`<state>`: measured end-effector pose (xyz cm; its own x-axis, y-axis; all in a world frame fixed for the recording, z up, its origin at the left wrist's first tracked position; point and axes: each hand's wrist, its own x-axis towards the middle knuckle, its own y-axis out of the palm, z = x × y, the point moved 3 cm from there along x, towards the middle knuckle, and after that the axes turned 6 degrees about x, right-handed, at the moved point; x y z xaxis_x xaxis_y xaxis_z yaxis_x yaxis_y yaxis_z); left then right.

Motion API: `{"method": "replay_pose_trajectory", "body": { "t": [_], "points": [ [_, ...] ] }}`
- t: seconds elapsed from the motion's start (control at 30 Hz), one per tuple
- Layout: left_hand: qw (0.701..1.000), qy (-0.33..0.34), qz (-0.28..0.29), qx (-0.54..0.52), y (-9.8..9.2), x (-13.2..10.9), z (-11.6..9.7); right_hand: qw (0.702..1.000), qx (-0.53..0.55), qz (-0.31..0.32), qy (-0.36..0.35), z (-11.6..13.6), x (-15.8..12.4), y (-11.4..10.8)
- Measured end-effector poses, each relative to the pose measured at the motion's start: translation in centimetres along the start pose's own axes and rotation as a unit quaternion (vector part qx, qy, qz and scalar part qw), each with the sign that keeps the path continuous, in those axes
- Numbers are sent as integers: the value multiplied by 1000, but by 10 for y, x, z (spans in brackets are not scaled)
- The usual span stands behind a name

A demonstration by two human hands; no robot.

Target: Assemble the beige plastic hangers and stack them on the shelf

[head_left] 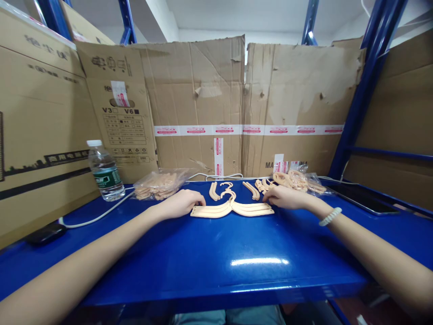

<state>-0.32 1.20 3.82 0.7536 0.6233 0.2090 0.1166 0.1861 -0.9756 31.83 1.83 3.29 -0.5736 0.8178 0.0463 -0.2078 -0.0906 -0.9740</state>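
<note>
A beige plastic folding hanger (216, 211) lies spread out on the blue table, its two arms reaching left and right from a central joint and its hook pointing away from me. My left hand (182, 203) is at the outer end of the left arm, fingers curled down onto it. At the opposite end, my right hand (286, 197) has its fingertips pinched together on the right arm's tip. Just beyond the hanger lie loose hanger arms (214, 191), another pair of arms (251, 191), a loose hook (227, 185) and more small beige pieces (262, 185).
Clear plastic bags of beige parts stand behind each hand, a left bag (160, 184) and a right bag (297, 180). A water bottle (105, 171), a black device (46, 234), a white cable (98, 217) and a dark tablet or phone (363, 198) flank them. Cardboard boxes (199, 104) wall the back.
</note>
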Motion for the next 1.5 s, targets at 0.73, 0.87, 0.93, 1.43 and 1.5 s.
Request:
{"method": "replay_pose_trajectory", "body": {
  "t": [0.73, 0.87, 0.93, 1.43, 1.5],
  "points": [
    [991, 3, -124, -46, 40, 11, 33, 1000, 1, 5, 28, 5, -1, -2],
    [994, 8, -94, -58, 40, 12, 29, 999, 0, -43, 16, 4, 0, -4],
    [995, 13, -83, -61, 40, 13, 28, 996, -1, -94, -5, 8, 0, -6],
    [995, 39, -30, -83, 42, 14, 30, 977, -97, -113, -151, 37, 89, -2],
    [995, 47, -35, -82, 41, 14, 29, 977, -117, -90, -155, 38, 105, -2]
  ]
}}
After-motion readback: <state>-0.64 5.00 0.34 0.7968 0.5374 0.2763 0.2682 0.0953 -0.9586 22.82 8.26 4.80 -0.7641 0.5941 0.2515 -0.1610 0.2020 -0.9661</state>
